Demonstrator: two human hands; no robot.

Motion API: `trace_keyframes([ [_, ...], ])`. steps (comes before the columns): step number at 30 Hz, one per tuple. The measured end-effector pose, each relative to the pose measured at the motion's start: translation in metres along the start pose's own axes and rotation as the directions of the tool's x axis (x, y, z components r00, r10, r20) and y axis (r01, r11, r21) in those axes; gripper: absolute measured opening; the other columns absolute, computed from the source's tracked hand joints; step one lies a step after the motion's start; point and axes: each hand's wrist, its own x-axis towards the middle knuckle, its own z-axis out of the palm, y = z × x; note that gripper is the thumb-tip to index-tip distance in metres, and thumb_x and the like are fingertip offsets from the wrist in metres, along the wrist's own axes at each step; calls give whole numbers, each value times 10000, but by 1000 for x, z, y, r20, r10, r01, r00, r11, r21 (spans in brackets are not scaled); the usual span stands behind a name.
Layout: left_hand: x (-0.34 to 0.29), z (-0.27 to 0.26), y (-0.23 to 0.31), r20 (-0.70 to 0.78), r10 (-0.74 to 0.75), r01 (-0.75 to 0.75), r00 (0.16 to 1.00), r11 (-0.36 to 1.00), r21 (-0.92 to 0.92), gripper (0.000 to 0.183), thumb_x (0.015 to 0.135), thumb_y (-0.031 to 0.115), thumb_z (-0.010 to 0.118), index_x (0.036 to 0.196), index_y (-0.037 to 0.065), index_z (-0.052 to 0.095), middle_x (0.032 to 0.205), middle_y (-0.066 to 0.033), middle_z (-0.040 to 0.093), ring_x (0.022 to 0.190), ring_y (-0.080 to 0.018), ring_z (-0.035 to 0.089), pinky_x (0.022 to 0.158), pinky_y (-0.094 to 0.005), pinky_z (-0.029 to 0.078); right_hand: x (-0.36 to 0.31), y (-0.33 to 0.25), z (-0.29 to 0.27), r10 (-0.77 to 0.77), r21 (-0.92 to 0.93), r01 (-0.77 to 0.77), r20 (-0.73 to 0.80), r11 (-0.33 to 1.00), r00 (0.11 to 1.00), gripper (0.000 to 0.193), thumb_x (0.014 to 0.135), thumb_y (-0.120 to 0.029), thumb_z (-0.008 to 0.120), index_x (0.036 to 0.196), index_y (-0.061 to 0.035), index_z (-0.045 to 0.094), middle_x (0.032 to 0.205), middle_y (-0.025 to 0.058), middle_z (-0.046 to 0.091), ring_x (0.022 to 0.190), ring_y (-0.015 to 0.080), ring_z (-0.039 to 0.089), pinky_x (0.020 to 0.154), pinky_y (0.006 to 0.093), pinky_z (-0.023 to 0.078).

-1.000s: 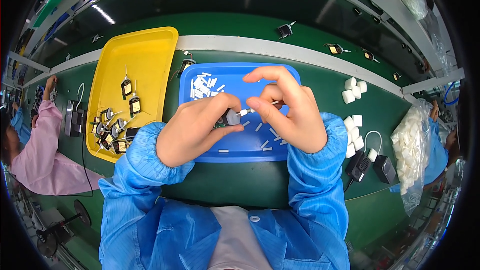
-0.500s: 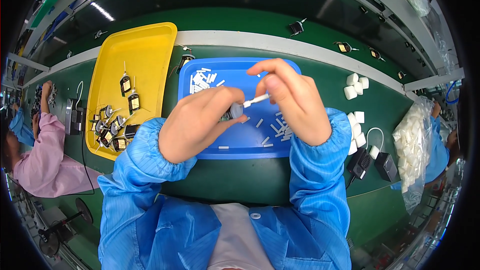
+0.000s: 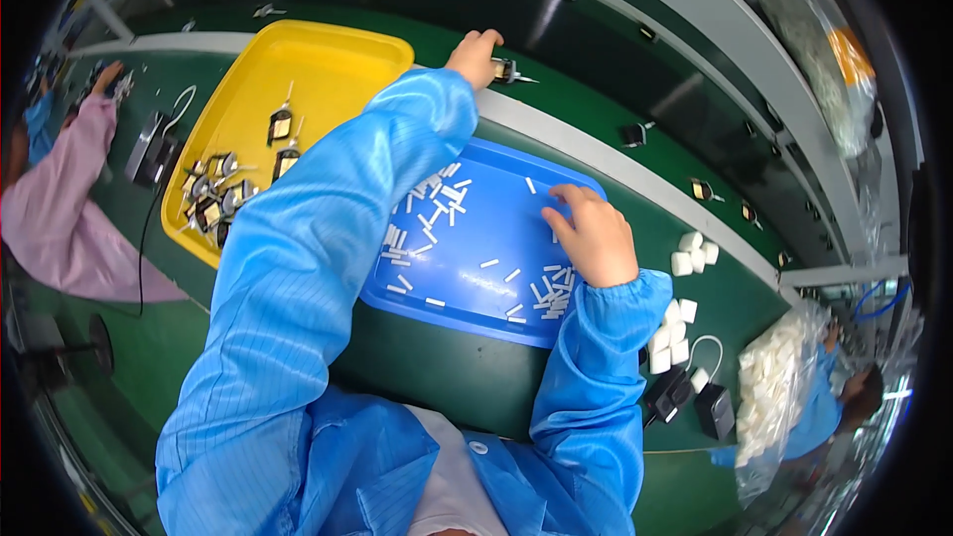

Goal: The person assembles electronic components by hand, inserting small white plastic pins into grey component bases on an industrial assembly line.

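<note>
My left hand (image 3: 475, 59) reaches across to the green conveyor belt beyond the blue tray. Its fingers curl around a small motor-like part (image 3: 504, 70), black with a pale yellow side and a thin white tip pointing right. Whether the part rests on the belt I cannot tell. Above the right half of the blue tray (image 3: 467, 328) hovers my right hand (image 3: 599, 241), thumb and forefinger apart with nothing seen between them. Short white tubes (image 3: 434, 213) lie scattered in the tray, bunched at its left and lower right.
At left, a yellow tray (image 3: 328, 50) holds several similar motor parts (image 3: 213, 194). More parts (image 3: 635, 134) sit spaced along the belt. White foam-like blocks (image 3: 670, 337), black adapters (image 3: 715, 409) and a clear bag of white pieces (image 3: 769, 387) are at right. A person in pink (image 3: 74, 189) works at left.
My left hand has moved from over the blue tray out to the belt, taking the part along. My right hand has let go of the white tube and drawn apart. The view has turned.
</note>
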Motion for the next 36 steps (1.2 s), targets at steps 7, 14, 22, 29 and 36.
trace_keyframes([
  [7,-43,-74,-12,-46,200,-183,979,952,246,320,823,56,612,1137,104,583,1355,-165,422,1222,-371,436,1016,-414,393,23,7,48,-225,-29,226,-282,974,933,238,765,-62,647,1002,-84,646,994,132,604,894,328,587,793,399,488],
  [14,-112,-195,-39,-67,-524,405,849,565,719,428,855,280,625,1228,89,537,1224,-152,572,1116,-328,553,925,-384,460,33,11,56,-155,136,205,-309,969,938,43,750,-45,637,771,-29,602,782,155,586,731,363,599,647,442,490],
  [22,-138,-177,-118,-42,-384,334,922,738,586,308,810,242,692,1047,62,611,1063,-200,616,991,-325,596,849,-381,479,30,-2,52,-65,152,108,-267,983,962,147,687,-10,651,819,-39,594,765,132,632,691,313,626,615,405,502],
  [29,-146,-184,29,130,-231,240,964,969,-58,316,776,158,737,1048,89,591,876,-167,649,775,-296,642,709,-322,523,14,-15,11,-81,403,208,-311,891,947,173,692,-4,623,858,2,670,766,106,631,686,196,632,631,294,515],
  [36,-182,-150,111,195,494,-453,847,864,-218,414,776,-38,629,1167,66,544,1032,-142,600,866,-311,633,709,-328,537,-28,-42,-46,20,896,241,-268,374,963,164,817,-5,623,981,1,609,976,59,612,874,126,590,652,236,532],
])
